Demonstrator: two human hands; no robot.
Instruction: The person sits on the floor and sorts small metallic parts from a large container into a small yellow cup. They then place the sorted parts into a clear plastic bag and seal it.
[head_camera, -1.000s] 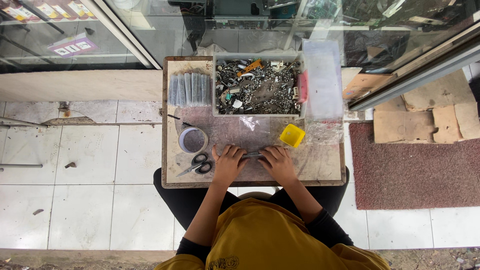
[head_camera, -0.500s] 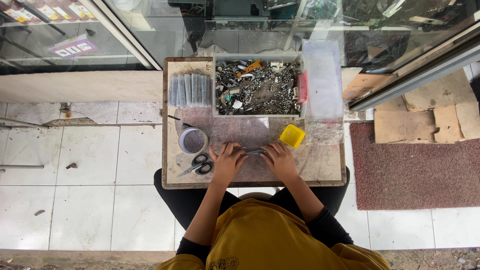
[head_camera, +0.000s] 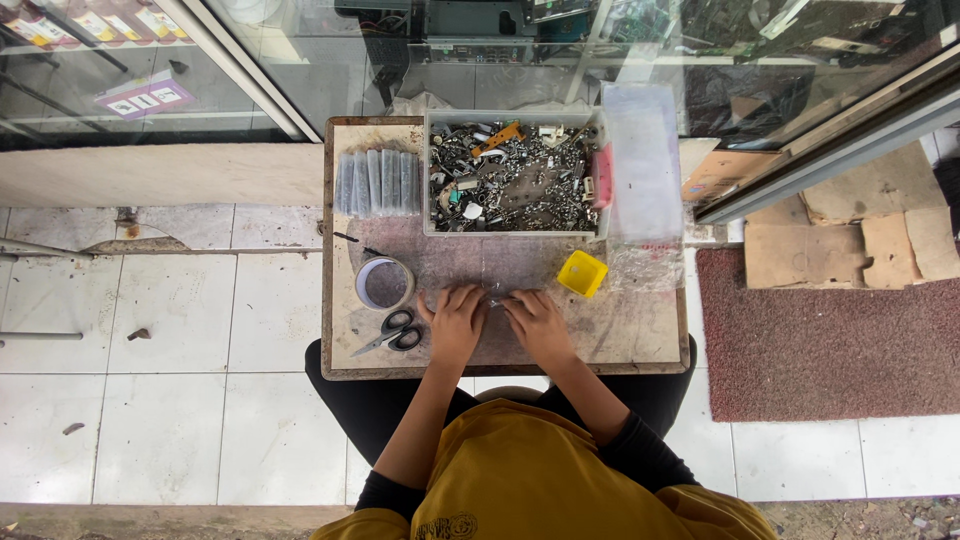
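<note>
Both hands rest close together on a small worn table (head_camera: 640, 335). My left hand (head_camera: 455, 322) and my right hand (head_camera: 533, 322) pinch the two ends of a small clear plastic bag (head_camera: 496, 298) lying between them. Black-handled scissors (head_camera: 392, 332) lie just left of my left hand. A roll of tape (head_camera: 384, 283) stands beyond the scissors. A small yellow cup (head_camera: 582, 273) sits beyond my right hand.
A clear bin of mixed metal hardware (head_camera: 510, 175) stands at the table's far side, with a row of filled clear bags (head_camera: 377, 182) to its left and clear plastic sheets (head_camera: 640, 165) to its right. Glass shopfront beyond; tiled floor left, red mat (head_camera: 830, 335) right.
Both hands have stayed at the table's middle with only slight finger movement on the small bag. Nothing else has moved.
</note>
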